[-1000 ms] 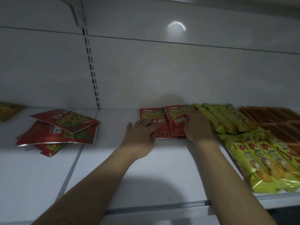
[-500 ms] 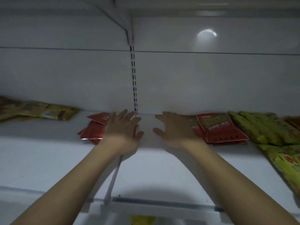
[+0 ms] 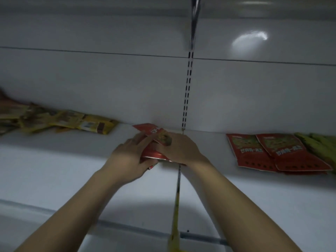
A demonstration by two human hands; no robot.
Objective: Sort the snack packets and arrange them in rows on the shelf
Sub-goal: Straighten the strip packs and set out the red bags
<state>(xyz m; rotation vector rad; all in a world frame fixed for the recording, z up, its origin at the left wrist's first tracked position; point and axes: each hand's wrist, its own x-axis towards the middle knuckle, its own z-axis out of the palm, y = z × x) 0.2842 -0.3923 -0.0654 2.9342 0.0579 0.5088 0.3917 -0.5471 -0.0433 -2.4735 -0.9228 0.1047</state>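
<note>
Both grips are clamped on the pile of red snack packets (image 3: 149, 129). The left grip (image 3: 130, 157) has its fingers over the top and its thumb at the near edge, while the right grip (image 3: 180, 151) curls over the pile's right side. The pile sits on the white shelf (image 3: 54, 170), toward the back, just left of the slotted upright (image 3: 187, 91) and touching the seam (image 3: 179, 177) between the shelf boards.

As I read it, the step in hand is gathering this pile to carry it to the red row on the right. To do that well I would square the packets between both palms first, so the slippery foil does not fan out. Then I would lift them together, keeping them low and level, and set them down just beside the flat red packets (image 3: 251, 153), with edges parallel and printed faces up. A loose pinch risks the bottom packet sliding free.

Counts:
- In the pile I make out at least two packets, and a red corner under the left thumb suggests a third.
- At the right, two red ones lie side by side, with a red edge beneath hinting at more.
- The green packets (image 3: 320, 144) at the frame edge are cut off, so I cannot count them.
- The yellow packets (image 3: 91, 123) far left are too blurred to count, though there are several.
</note>
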